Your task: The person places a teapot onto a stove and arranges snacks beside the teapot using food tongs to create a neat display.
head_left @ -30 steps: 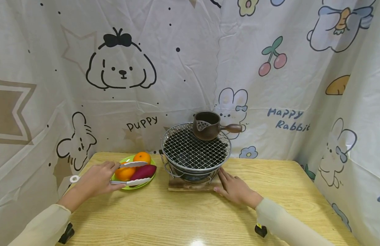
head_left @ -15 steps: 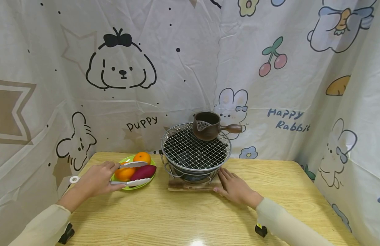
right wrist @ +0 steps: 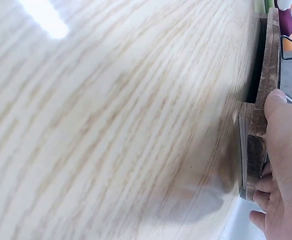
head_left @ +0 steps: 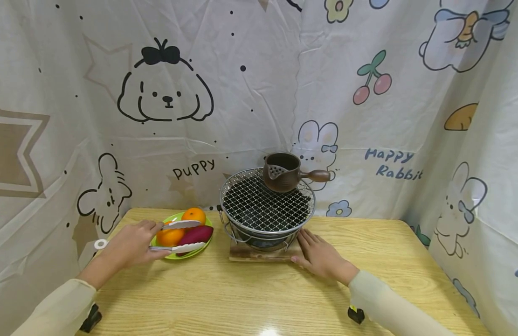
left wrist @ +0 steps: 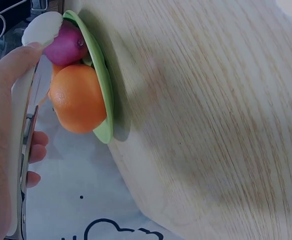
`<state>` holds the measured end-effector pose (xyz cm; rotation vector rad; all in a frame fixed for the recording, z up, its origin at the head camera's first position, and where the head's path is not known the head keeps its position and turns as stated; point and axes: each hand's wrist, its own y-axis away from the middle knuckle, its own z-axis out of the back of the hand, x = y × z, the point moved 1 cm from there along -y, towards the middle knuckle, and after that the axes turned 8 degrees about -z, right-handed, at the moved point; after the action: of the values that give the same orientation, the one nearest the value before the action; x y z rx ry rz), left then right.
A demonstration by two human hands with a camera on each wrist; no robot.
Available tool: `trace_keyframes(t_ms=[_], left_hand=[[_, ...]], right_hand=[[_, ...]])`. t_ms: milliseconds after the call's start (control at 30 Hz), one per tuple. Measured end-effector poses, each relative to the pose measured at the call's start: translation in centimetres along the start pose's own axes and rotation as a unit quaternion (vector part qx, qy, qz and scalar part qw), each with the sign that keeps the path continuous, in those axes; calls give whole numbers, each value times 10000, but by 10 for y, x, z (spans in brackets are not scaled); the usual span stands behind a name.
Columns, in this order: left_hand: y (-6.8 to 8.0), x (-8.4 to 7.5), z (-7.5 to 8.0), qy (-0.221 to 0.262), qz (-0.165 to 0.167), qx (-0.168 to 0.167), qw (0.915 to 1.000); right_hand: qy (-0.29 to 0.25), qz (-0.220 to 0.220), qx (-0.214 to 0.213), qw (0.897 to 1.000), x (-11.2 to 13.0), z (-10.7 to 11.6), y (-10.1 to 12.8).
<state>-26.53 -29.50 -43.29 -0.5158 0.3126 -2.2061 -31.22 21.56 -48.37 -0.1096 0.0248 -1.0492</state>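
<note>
My left hand [head_left: 130, 245] grips metal tongs [left wrist: 28, 125] with pale scalloped tips. The two tips stand apart, one over and one in front of a long purple sweet potato [head_left: 196, 235]. It lies beside two oranges [head_left: 194, 216] on a green plate [head_left: 187, 255] at the table's left. My right hand [head_left: 323, 256] rests against the right front corner of a wooden base [head_left: 259, 255], thumb at its front and fingers laid along its side. On that base stands a round grill [head_left: 265, 205] with a wire mesh top.
A brown side-handled pot [head_left: 281, 179] stands at the back of the mesh, its handle pointing right. A patterned cloth [head_left: 250, 107] hangs close behind and beside the wooden table [head_left: 225, 298].
</note>
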Motion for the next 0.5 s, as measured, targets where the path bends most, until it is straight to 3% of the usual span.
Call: trace_keyframes(t_ms=[233, 500], left_hand=[[0, 0, 2, -120, -122, -154, 9997], [-2, 0, 6, -109, -30, -14, 9999]], right_hand=[[0, -47, 70, 10000, 0, -1, 0], [-42, -50, 36, 10000, 0, -2, -1]])
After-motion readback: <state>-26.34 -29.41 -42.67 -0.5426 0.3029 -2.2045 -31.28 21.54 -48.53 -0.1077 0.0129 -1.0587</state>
